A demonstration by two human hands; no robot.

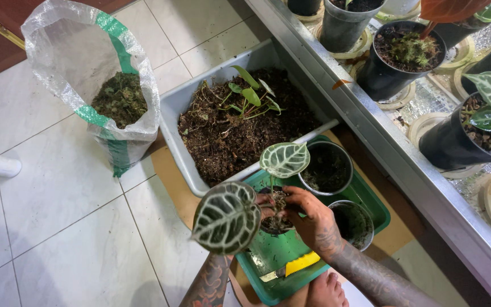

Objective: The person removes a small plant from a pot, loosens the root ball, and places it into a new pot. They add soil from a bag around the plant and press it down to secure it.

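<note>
A young plant with two dark, white-veined leaves, a large one point(225, 218) and a smaller one point(284, 159), stands in a small black pot point(277, 225) on a green tray point(274, 256). My right hand point(312, 219) lies over the pot's rim, its fingers closed around the base of the stems. My left hand point(266, 202) is mostly hidden behind the large leaf; its fingertips show at the pot's left edge, holding it. Both forearms come in from the bottom of the view.
Two more black pots point(328, 167) point(352, 223) and a yellow-handled tool point(296, 264) lie on the tray. Behind it a grey tub point(180, 111) holds soil and small seedlings point(249, 96). A woven sack point(117, 94) stands left. A metal bench point(370, 125) with potted plants runs along the right.
</note>
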